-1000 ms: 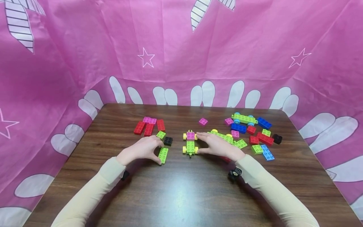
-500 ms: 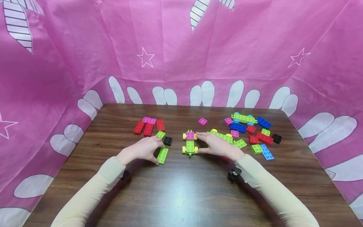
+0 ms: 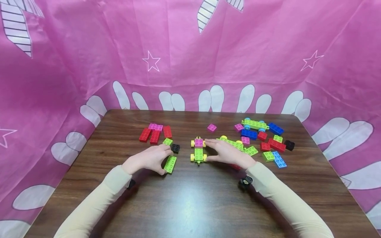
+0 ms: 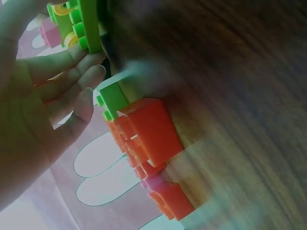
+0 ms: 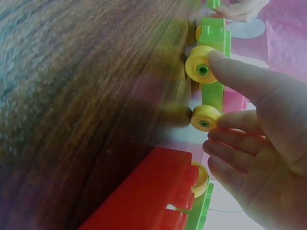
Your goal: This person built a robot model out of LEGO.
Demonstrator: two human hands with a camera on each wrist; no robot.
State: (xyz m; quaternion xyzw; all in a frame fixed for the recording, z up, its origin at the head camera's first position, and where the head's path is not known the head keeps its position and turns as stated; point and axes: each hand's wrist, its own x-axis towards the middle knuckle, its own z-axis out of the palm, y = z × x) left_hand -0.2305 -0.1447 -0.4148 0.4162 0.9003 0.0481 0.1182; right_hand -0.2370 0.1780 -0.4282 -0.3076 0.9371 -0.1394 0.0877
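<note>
A small green car (image 3: 198,152) with yellow wheels and a pink brick (image 3: 198,142) on its front stands mid-table. My right hand (image 3: 208,150) rests against its right side. In the right wrist view two fingertips (image 5: 230,72) touch the two yellow wheels (image 5: 201,69), with the fingers fairly straight. My left hand (image 3: 165,162) pinches a long green brick (image 3: 170,164) between thumb and fingers, just left of the car. The left wrist view shows those fingers (image 4: 81,72) on the green brick (image 4: 88,24).
Red and pink bricks (image 3: 154,134), a small green brick (image 3: 167,141) and a black one (image 3: 175,148) lie behind my left hand. A pile of mixed bricks (image 3: 268,143) and a wheeled green chassis (image 3: 255,124) sit back right. A pink sheet (image 3: 190,66) walls the table.
The left hand has shifted the long green brick very slightly. The right hand and the car stay where they were.
</note>
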